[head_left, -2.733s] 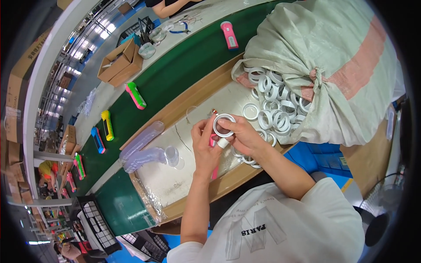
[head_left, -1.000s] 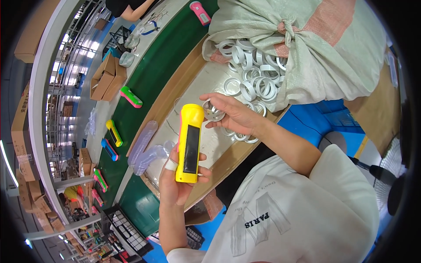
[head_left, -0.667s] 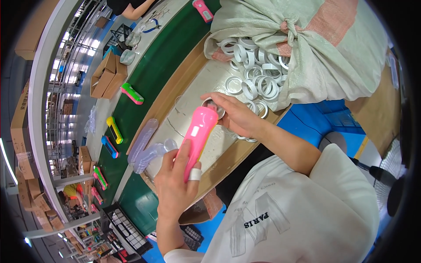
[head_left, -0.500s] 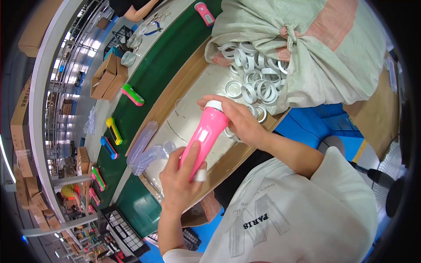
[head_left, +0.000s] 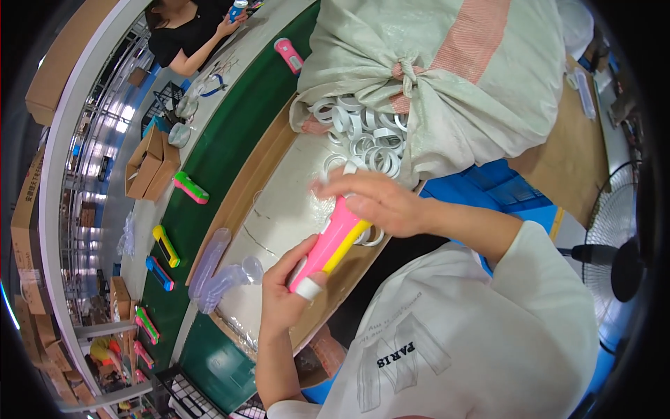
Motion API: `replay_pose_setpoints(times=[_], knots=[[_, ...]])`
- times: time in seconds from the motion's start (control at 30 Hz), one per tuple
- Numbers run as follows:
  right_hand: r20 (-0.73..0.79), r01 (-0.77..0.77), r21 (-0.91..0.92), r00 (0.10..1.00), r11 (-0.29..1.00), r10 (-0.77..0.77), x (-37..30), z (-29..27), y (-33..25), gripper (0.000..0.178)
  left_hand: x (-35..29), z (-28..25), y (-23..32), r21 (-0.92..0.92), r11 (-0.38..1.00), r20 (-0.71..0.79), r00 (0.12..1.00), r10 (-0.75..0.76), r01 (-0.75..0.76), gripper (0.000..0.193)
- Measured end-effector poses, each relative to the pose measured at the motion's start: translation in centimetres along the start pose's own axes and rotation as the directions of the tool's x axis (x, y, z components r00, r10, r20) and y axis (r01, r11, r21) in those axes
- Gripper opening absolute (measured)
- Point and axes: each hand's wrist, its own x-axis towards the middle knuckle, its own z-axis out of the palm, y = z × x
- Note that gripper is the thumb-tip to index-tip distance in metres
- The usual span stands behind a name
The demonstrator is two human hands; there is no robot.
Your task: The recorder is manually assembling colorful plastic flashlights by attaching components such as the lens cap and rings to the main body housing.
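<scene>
A pink flashlight (head_left: pixel 333 241) with a yellow side strip slants across the middle, over a shallow cardboard tray (head_left: pixel 276 202). Its lower end is in my left hand (head_left: pixel 280 302), fingers wrapped round the body; a white band circles the thumb. At the upper end, my right hand (head_left: pixel 384 202) is closed about the head, largely covering it. Part of a white ring (head_left: pixel 351 168) shows by its fingers, which are slightly blurred. Just beyond that hand, many loose white rings (head_left: pixel 377 148) spill from a tied woven sack (head_left: pixel 447 84).
Clear plastic pieces (head_left: pixel 227 279) lie at the tray's near left end. A green conveyor belt (head_left: pixel 227 136) runs along the left, carrying several coloured flashlights (head_left: pixel 190 187). Across it, another person (head_left: pixel 185 38) holds a blue item. A fan (head_left: pixel 614 258) stands at right.
The flashlight has turned about its length, bringing the yellow strip into view. My right hand has shifted over its head. The view has swung right, and the co-worker shows more fully.
</scene>
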Motion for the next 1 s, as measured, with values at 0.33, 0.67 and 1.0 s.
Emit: replay_pose_setpoints(times=[0.33,0.67,1.0], knots=[[0.248,-0.495,0.518,0.867,0.698,0.431,2.7,-0.3,0.8,0.041,0.8,3.5,-3.3,0.368,0.881,-0.236,0.886,0.398,-0.297,0.044],[0.238,-0.321,0.904,0.927,0.282,0.290,1.4,2.5,1.2,0.041,-1.3,6.1,-4.9,-0.858,0.403,0.293,0.948,-0.127,0.320,0.067],[0.122,-0.261,0.890,0.926,0.373,0.357,0.2,2.4,0.1,0.028,-1.1,7.5,-2.1,-0.603,0.776,0.070,0.981,-0.181,0.186,0.081]])
